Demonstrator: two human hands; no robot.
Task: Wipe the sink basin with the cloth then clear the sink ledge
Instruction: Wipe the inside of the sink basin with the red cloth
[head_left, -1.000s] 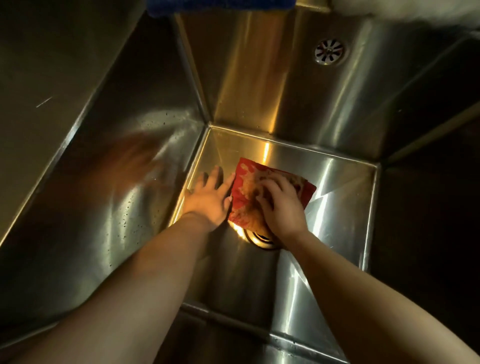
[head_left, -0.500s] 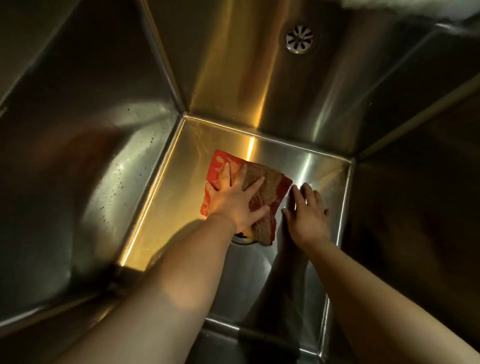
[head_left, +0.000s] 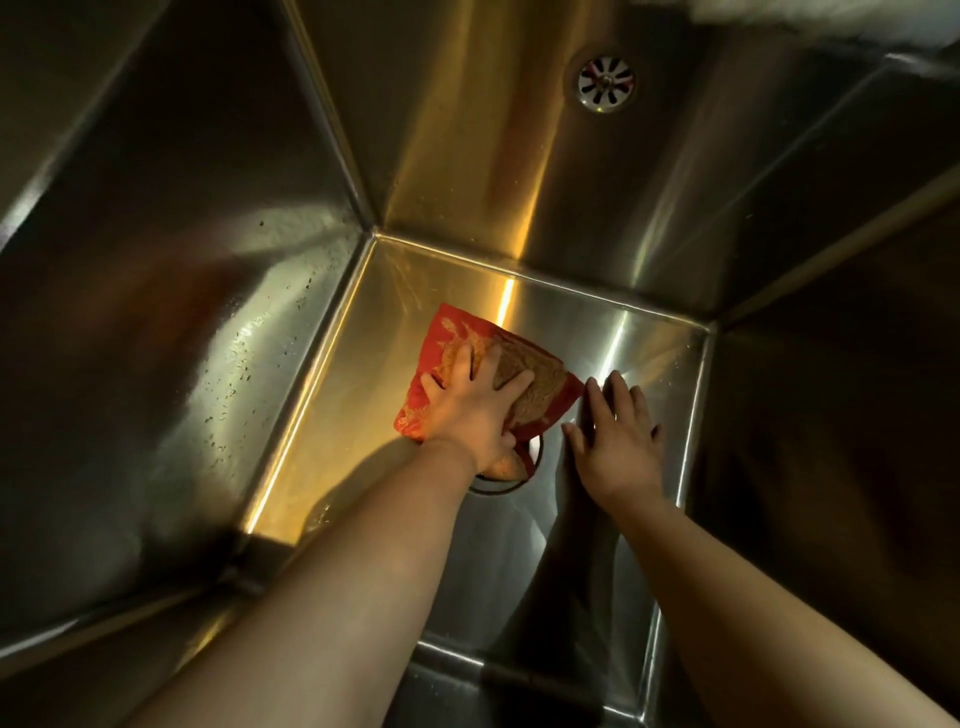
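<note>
A deep stainless steel sink basin fills the head view. On its floor lies a red cloth with a brown-gold pattern, partly over the drain ring. My left hand presses flat on the cloth, fingers spread over it. My right hand rests palm down on the bare steel floor just right of the cloth, fingers apart, holding nothing. The sink ledge is out of view.
A round overflow grille sits high on the back wall. Water drops speckle the left wall. Something white and blurred shows at the top right edge. The right wall is dark.
A second ago my right hand pressed the cloth and my left lay beside it. Since then my left hand has taken over the cloth and my right has moved onto the bare floor.
</note>
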